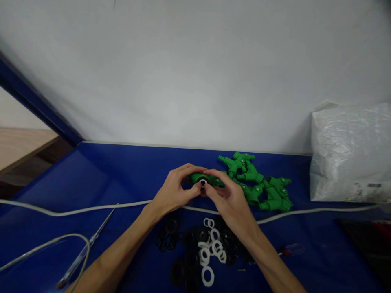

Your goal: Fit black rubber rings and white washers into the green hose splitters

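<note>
In front of me, my left hand (175, 187) and my right hand (227, 195) are closed from both sides around a green plastic hose fitting (194, 176). Its round open end faces me, with a white ring (203, 181) and something black inside. Both thumbs press at this opening; the thumbtips partly cover it, and the fingers hide the rest of the fitting. Just behind and right of my right hand lies a pile of green Y-shaped fittings (276, 195). Below my hands, loose white rings (207, 276) and black rings (177, 272) lie scattered on the blue table (100, 175).
A white cable (61, 213) crosses the table beneath my hands. On the left lie a long thin tool with a clear handle (81, 256) and a looped cord (45, 243). A screwdriver (293, 249) is at right, near a plastic-wrapped package (348, 154). A pale wall (195, 73) stands behind.
</note>
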`<state>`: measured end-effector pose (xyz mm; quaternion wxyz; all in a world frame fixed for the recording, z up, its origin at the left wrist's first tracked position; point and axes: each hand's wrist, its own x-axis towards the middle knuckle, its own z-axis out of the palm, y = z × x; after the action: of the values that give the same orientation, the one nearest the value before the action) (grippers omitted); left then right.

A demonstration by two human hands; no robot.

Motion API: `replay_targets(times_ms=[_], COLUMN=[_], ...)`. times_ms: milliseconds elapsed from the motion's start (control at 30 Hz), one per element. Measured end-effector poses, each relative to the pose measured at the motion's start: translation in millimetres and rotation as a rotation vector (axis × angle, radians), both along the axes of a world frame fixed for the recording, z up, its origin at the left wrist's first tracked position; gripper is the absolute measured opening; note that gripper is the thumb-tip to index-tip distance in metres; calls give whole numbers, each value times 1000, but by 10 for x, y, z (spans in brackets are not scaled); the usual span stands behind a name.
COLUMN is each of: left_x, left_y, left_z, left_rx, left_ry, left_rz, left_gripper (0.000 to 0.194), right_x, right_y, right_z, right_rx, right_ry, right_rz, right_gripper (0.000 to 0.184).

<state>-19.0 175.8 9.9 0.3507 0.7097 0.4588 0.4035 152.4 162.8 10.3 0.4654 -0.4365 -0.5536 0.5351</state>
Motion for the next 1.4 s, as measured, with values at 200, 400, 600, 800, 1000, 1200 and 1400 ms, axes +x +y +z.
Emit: replay_targets(times_ms=[200,400,600,800,1000,1200,1400], left_x=[-16,-25,-4,14,20,25,29], left_y=[8,10,3,-2,5,1,3], left_z=[6,-2,18,16,-10,8,-1], left_rx=[-17,-27,-23,-32,-28,-18,-39], left_ry=[87,123,107,96,109,114,99], left_rz=[15,15,9,-8,-10,-15,-22], left_gripper=[31,33,30,27,30,29,27], right_x=[2,6,1,-9,-13,-6,-3], right_y=[18,12,9,16,17,15,14], right_z=[6,0,-13,-56,-64,-66,-60], right_rx=[-80,-72,-31,2,18,26,38], right_ry=[24,-4,-43,-59,-70,-80,-83], right_rz=[16,29,21,14,-2,-7,-12], right_gripper=[37,36,36,32,31,29,27])
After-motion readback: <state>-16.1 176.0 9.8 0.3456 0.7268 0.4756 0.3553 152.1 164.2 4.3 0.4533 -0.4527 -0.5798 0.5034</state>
